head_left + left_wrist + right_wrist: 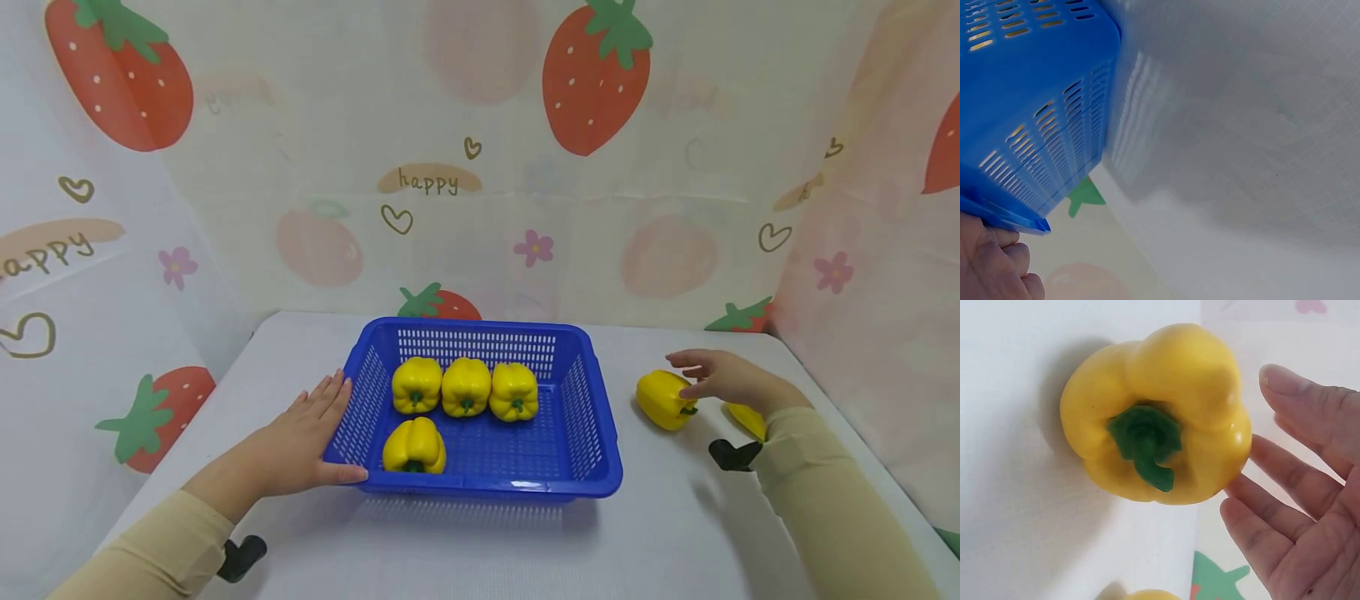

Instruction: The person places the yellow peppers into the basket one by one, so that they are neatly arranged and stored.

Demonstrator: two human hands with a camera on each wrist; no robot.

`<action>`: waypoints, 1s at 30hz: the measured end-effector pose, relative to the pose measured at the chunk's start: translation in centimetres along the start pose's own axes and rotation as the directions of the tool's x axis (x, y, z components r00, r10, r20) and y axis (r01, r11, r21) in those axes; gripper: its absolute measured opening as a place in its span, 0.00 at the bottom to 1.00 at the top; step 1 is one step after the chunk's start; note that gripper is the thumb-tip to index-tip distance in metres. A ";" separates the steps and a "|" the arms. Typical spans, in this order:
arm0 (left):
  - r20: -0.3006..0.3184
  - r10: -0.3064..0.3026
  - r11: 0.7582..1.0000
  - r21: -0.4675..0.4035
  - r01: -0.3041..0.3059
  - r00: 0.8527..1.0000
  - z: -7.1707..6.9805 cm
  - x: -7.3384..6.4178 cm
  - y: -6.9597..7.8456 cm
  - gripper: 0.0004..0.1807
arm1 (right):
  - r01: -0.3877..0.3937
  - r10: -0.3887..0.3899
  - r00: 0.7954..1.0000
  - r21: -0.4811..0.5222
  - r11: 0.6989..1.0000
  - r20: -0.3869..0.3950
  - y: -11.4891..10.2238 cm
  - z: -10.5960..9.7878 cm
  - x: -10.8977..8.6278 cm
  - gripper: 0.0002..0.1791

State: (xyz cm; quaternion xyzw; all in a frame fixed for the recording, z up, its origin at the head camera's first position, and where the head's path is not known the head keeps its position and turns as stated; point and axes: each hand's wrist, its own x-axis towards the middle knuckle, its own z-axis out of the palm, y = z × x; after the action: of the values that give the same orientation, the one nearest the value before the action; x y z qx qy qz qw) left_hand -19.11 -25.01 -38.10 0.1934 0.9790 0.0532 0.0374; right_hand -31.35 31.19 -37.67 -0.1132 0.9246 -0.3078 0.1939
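Note:
A yellow bell pepper [663, 402] with a green stem lies on its side on the table, right of a blue plastic basket [495, 483]. My right hand [731, 379] hovers just above and beside this pepper, its fingers spread and loosely bent. In the right wrist view the pepper [1204, 381] fills the middle, with the thumb and fingers near its side but not closed around it. My left hand [300, 442] rests along the basket's left rim, fingers extended and thumb on the front corner. Inside the basket, three yellow peppers [467, 385] form a row; another pepper [414, 442] sits front left.
Partly hidden behind my right wrist, one more yellow pepper [746, 419] lies on the white table [465, 558]. Cloth walls [495, 250] printed with strawberries stand behind and at both sides. Perforated basket walls [1054, 144] show in the left wrist view.

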 end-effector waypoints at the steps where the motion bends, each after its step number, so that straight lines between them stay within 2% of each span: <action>1: 0.000 0.000 1.000 0.000 0.000 1.000 0.0 0.0 0.0 0.65 | -0.006 0.006 1.000 0.008 1.000 0.008 0.1 0.0 0.1 0.39; 4: 0.000 0.001 1.000 -0.001 -0.001 1.000 0.1 0.0 -0.1 0.65 | -0.027 0.027 0.999 0.016 0.999 0.029 0.1 0.2 0.2 0.41; 10: 0.005 -0.003 1.000 -0.002 0.003 1.000 0.1 0.1 -0.1 0.66 | -0.047 0.048 0.998 -0.013 0.999 0.043 0.0 0.5 0.2 0.39; 19: 0.004 -0.001 1.000 -0.001 0.001 1.000 0.2 0.1 -0.2 0.65 | -0.010 0.015 0.999 -0.135 0.991 0.031 0.0 0.8 0.1 0.34; 25: 0.004 -0.001 1.000 0.005 0.001 1.000 0.4 0.2 -0.2 0.66 | -0.021 0.026 0.999 -0.127 0.992 0.036 0.3 0.9 0.1 0.34; 30: 0.002 0.001 1.000 0.004 -0.001 1.000 0.4 0.2 -0.3 0.65 | -0.039 0.045 0.998 -0.135 0.990 0.039 0.2 1.0 -0.2 0.38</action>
State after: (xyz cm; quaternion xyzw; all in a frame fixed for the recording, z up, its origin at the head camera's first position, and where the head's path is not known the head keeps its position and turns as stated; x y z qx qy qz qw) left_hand -19.33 -25.18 -38.49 0.1941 0.9789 0.0509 0.0381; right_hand -30.73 30.92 -38.49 -0.1130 0.9410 -0.2384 0.2118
